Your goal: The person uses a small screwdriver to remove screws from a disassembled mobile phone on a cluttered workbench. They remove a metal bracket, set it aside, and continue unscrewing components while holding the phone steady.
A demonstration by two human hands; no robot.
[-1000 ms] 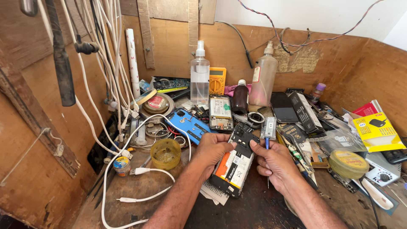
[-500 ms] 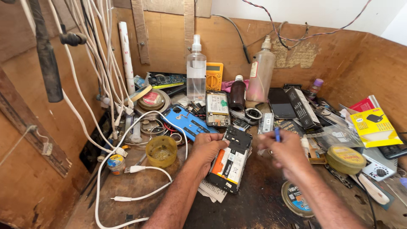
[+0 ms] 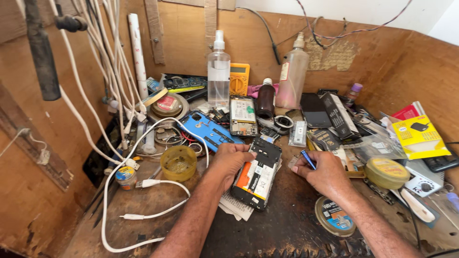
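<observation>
**Opened phone at centre of bench**

Lying at frame centre: opened phone, back cover off, long axis running lower left to upper right, top end toward upper right. Left edge hidden under left hand, fingers pressed on it. Held pinched in right hand: blue screwdriver, tip hidden. Underneath, partly covered: folded paper. Further left: yellow cup, white cables.

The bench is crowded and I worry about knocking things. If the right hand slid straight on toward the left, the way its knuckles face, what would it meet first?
Probably the opened black phone with the white-and-orange battery; the right hand sits just beside it, though depth is unclear.
</observation>
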